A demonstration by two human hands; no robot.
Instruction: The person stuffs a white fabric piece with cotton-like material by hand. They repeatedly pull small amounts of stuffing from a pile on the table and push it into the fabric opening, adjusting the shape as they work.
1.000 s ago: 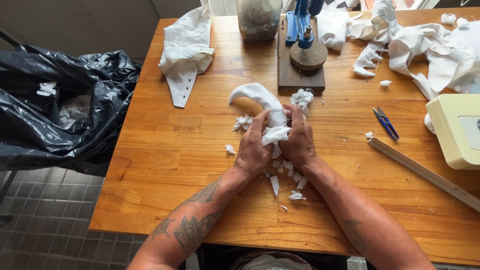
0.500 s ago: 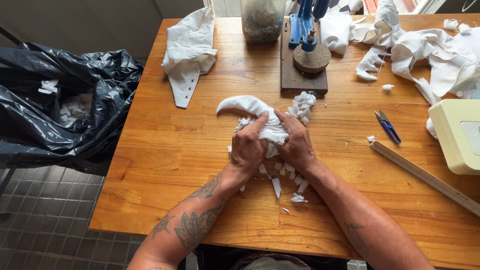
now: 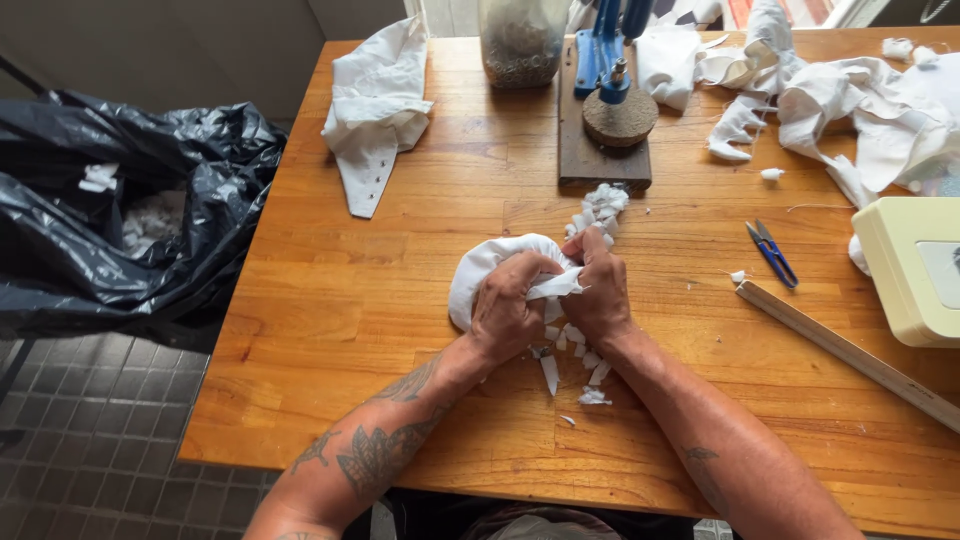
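Two bare hands meet at the middle of a wooden table (image 3: 400, 250). The left hand (image 3: 508, 310) is closed around a bundle of white cloth (image 3: 480, 265), which bulges out above and to the left of its knuckles. The right hand (image 3: 598, 295), touching the left, pinches the same cloth at its right edge. White scraps (image 3: 575, 350) lie scattered under and just below both hands, and a second small heap (image 3: 600, 205) sits just above the right hand.

Far left of the hands, off the table, one black bag (image 3: 130, 230) stands open with white scraps inside. Well above the hands stands one jar (image 3: 520, 40), its fill too dim to tell. To the right lie one pair of blue snips (image 3: 772, 253) and one wooden stick (image 3: 850, 352).
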